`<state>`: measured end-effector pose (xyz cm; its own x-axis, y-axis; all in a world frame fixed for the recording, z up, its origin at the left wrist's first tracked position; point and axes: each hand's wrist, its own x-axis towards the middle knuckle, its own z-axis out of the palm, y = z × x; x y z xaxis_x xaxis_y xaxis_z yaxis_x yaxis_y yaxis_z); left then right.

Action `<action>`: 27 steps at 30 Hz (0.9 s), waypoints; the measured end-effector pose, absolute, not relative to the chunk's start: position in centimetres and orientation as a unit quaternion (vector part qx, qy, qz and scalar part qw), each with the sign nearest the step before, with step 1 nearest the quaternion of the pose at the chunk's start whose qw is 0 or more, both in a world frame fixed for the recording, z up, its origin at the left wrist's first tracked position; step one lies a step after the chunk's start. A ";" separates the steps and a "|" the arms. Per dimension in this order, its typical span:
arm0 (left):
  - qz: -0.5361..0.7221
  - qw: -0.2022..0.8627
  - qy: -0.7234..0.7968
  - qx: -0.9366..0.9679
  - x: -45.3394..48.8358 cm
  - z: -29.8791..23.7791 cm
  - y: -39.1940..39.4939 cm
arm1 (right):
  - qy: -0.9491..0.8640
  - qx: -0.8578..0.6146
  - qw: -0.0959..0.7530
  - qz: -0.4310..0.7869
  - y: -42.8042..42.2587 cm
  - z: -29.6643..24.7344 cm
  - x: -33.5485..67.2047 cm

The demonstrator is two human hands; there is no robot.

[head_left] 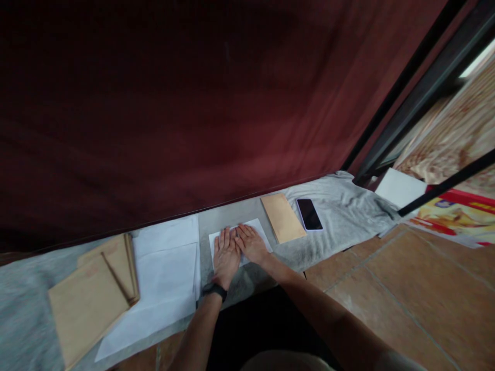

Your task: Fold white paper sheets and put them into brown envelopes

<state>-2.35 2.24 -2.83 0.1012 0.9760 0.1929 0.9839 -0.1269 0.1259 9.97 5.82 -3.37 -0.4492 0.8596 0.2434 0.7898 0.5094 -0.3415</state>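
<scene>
- Pressing on the white paper (pixel 258 226), the left hand (pixel 226 256) and right hand (pixel 252 243) are lying flat, open, gripping nothing;
- the white paper is lying on the grey cloth (pixel 340 211), beside the brown envelope (pixel 283 217).

A black phone (pixel 309 214) lies on a grey cloth (pixel 348 216) at the right, just beside a brown envelope (pixel 283 218). At the left are big white sheets (pixel 166 273) and a pile of brown envelopes (pixel 87 301). A dark red curtain (pixel 174 103) hangs far behind

Small white rectangular sheet of paper (pixel 260 231) lies flat just below frame centre. Slightly skewed, right end higher; its middle is covered, edges showing.
</scene>
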 end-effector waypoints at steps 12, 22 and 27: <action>-0.133 0.057 -0.690 -0.709 -4.2 -4.6 0.5 | -0.805 -0.553 0.214 -0.016 5.5 -5.9 12.6; -0.147 0.066 -0.625 -0.764 -2.9 -4.6 -4.0 | -0.808 -0.545 0.223 -0.025 5.4 -5.7 12.6; -0.129 0.073 -0.598 -0.787 -2.7 -4.4 -5.3 | -0.814 -0.532 0.233 0.005 3.8 -5.0 12.5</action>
<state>-2.70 -5.32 -4.37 0.2509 0.9233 0.2908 0.9610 -0.2737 0.0398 12.52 3.81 -4.98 -0.3249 0.8686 0.3741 0.8641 0.4335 -0.2559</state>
